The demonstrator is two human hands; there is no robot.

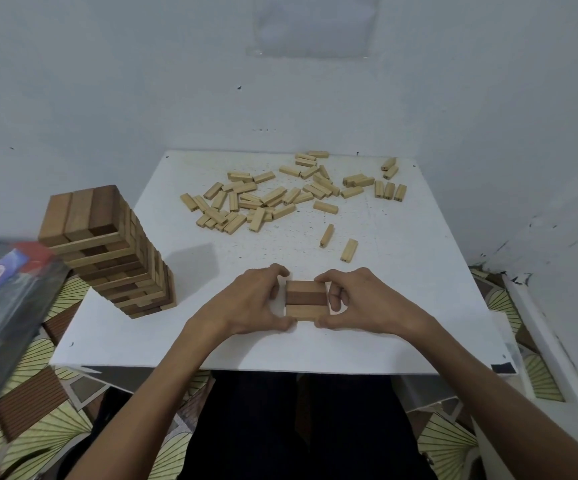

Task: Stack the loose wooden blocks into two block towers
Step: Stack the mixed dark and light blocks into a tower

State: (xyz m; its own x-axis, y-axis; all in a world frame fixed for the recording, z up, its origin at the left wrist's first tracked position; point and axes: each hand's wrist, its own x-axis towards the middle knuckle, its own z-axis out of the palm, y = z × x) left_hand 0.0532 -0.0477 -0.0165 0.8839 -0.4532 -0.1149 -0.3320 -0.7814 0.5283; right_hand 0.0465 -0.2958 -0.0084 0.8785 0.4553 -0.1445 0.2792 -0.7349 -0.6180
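While both hands clasp the base layer [305, 299], the step in hand is judged to be squaring the foot of the second tower. The left hand [256, 303] curls its fingers over the far side of the layer, with the thumb at the near side. The right hand [360, 299] mirrors it and pinches the right ends. The layer shows three blocks side by side, a dark one between two pale ones. It sits on the tabletop [419, 306] near the middle of the front edge. Whether a further course lies beneath cannot be told.

To do the step well, the person should press the three blocks flush from both sides until no gap shows and the ends align, then let go without dragging them. The next course should lie crosswise. Any skew at the foot is likely to grow with height.

The finished tower [107, 251] stands by the left edge, well apart from the hands; a careless reach past it risks a knock. The loose blocks [266, 199] lie scattered along the far edge toward the far right corner, with two stray blocks [326, 236] nearer the centre.

The tabletop is white and speckled with small dark marks. Pale walls [107, 81] meet behind it. A patterned floor covering [38, 358] shows around it, and a blurred plastic packet [3, 289] intrudes at the left.
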